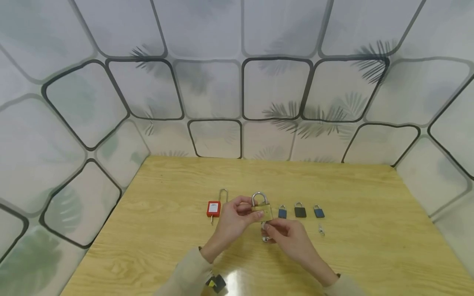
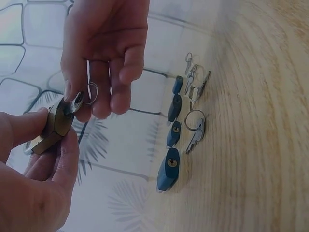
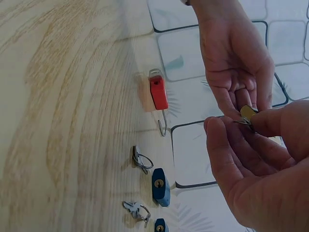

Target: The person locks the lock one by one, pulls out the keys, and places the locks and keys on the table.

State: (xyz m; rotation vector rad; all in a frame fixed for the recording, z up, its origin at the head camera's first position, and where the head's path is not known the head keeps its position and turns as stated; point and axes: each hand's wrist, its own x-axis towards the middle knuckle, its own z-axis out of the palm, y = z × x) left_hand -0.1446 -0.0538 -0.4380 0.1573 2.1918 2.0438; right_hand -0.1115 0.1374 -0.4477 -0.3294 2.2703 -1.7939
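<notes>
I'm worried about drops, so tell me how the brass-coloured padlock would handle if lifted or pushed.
The brass-coloured padlock is probably heavy for its size, since its body looks metal. Its shiny shackle may feel slippery. Laid down and pushed, it would likely slide rather than roll, given its flat sides.

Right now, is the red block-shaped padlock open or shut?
Open: the red padlock has its silver metal shackle swung sideways, one end free.

Looks like a little walled-in tabletop booth [image 1: 207, 24], though I can't tell if it's in a home or an office. Wood-grain table [image 1: 166, 185] stretching down to 6 o'clock, leaf-and-grid printed backdrop [image 1: 274, 88] at 12, matching side panels [image 1: 40, 152] at 9 and 3.
</notes>
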